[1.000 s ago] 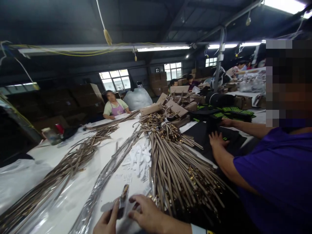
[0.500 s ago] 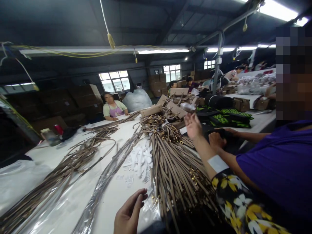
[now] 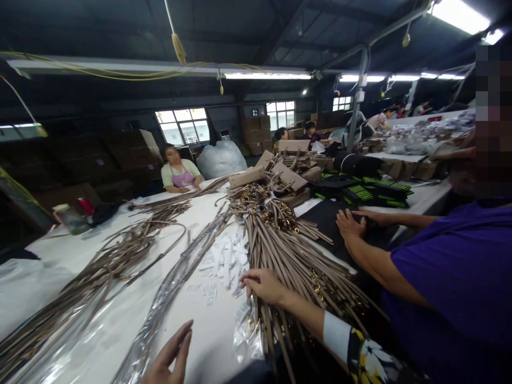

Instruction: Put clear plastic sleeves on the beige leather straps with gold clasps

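My right hand (image 3: 264, 286), in a floral sleeve with a white cuff, reaches left across a pile of brown straps (image 3: 276, 250) with gold clasps. Its fingers point at loose white slips (image 3: 230, 258), slightly bent and apart, and I see nothing in them. Whether the fingertips touch the slips I cannot tell. Lower left, my left hand (image 3: 170, 354) hovers over the white table (image 3: 200, 325) with fingers stretched out, holding nothing. Between the hands lies a clear plastic bag (image 3: 246, 330). Long straps in clear plastic (image 3: 168, 298) run along the table beside my left hand.
More brown straps (image 3: 120, 256) spread on the left. Beige handbags (image 3: 288, 176) are heaped at the back. Right beside me, a co-worker in a purple shirt (image 3: 452, 250) has both hands on black material (image 3: 328, 213). Another person (image 3: 182, 173) sits across the table.
My right hand has come down and left, from above the far strap ends to beside the white slips. My left hand has shifted left and lower in view.
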`<state>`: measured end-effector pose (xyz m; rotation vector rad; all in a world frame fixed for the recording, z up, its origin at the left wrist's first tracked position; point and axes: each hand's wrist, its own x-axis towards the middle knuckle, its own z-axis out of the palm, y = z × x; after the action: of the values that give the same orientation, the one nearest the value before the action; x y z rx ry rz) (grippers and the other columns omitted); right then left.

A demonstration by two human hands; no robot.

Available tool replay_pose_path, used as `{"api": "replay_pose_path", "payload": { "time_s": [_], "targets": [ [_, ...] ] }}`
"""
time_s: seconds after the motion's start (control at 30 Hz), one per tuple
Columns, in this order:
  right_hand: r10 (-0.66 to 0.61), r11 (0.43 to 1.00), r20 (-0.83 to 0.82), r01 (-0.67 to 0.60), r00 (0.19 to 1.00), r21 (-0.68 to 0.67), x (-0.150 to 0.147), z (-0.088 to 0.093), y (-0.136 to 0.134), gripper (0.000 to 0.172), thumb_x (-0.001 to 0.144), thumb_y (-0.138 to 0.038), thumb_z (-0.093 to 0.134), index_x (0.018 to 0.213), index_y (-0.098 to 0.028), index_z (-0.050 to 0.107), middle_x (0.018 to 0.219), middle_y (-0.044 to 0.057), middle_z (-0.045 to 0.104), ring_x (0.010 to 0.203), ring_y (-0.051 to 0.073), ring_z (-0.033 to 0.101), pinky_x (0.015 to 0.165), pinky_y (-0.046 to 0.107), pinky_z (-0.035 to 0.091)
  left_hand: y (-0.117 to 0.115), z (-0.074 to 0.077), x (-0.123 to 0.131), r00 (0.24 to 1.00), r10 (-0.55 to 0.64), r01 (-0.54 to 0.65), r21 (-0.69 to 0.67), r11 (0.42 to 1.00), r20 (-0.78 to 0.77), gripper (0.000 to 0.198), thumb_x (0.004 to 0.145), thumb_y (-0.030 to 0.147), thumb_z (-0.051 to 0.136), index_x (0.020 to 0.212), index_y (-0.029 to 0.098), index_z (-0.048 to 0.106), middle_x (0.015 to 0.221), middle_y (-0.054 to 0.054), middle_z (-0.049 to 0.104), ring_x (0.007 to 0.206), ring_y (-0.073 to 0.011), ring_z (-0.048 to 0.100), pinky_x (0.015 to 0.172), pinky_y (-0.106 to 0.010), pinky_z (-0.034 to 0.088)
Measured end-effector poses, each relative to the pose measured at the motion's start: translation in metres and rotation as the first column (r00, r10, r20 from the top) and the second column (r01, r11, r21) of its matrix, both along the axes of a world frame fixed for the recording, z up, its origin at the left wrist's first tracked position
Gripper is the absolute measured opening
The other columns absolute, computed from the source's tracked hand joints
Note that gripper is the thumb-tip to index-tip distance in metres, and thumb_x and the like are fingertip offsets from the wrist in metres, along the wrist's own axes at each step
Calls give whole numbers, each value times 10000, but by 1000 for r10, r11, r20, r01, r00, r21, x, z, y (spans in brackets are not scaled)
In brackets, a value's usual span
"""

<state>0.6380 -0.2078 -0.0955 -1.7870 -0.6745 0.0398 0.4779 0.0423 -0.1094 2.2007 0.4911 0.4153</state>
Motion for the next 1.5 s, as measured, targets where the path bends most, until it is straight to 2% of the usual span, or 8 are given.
{"api": "replay_pose_path", "payload": {
  "time_s": [0.17,0.27,0.5,0.73,0.97,1.13,1.27,1.5],
  "targets": [
    [162,950,123,-121,979,-288,-25,-20,12,174,788,-222,618,900,-224,751,926,49,771,898,213,687,852,321,489,31,-8,9,997,6,31,436,900,-83,416,845,372,470,1136,159,678,1285,-112,625,1223,-306,551,1059,-461,412],
    [229,923,181,-154,956,-354,-27,-29,14,238,856,-229,530,962,-197,741,1018,105,746,999,257,649,931,399,447,25,5,17,970,-49,161,479,863,-238,308,869,267,503,1076,138,691,1185,-117,680,1129,-261,606,1010,-394,438],
    [290,906,274,-170,917,-388,-17,-45,13,265,885,-267,491,1019,-240,718,1038,95,739,1001,279,655,921,456,478,44,32,70,944,190,-34,490,871,-271,242,928,254,502,1117,201,645,1192,-109,651,1138,-229,562,951,-335,426],
    [275,893,295,-130,915,-431,-10,-52,9,259,880,-323,499,1018,-272,712,1065,72,738,1012,286,673,902,455,527,80,49,77,911,201,-88,307,948,-361,247,906,340,585,1059,150,625,1147,-82,624,1051,-221,594,928,-456,474],
    [289,946,92,-270,953,-177,-51,-6,51,336,880,-354,532,1185,-264,637,1194,92,680,993,265,681,923,463,533,74,102,58,972,-55,15,-177,984,-227,328,894,410,584,892,92,665,820,-84,702,779,-153,669,753,-268,538],
    [514,854,-96,-498,852,149,-122,24,111,642,832,-388,640,1417,-262,407,1424,100,504,1282,253,499,1040,458,450,17,155,30,978,-170,210,-545,812,122,213,969,196,462,1074,88,613,1026,-116,694,836,-96,673,868,-238,528],
    [675,727,-159,-615,720,304,-172,30,123,311,905,-408,557,1151,-231,623,1100,69,701,1044,232,651,972,401,480,-21,196,-18,852,95,370,-721,586,514,177,941,104,478,1055,89,612,1038,-82,693,844,-100,685,889,-255,531],
    [859,510,-236,-801,454,314,-194,10,58,313,920,-431,534,1002,-163,674,760,49,696,648,165,654,668,289,520,-35,222,-168,486,492,264,-658,705,723,126,873,79,593,942,162,659,952,3,721,784,-60,686,755,-126,565]
  ]
}}
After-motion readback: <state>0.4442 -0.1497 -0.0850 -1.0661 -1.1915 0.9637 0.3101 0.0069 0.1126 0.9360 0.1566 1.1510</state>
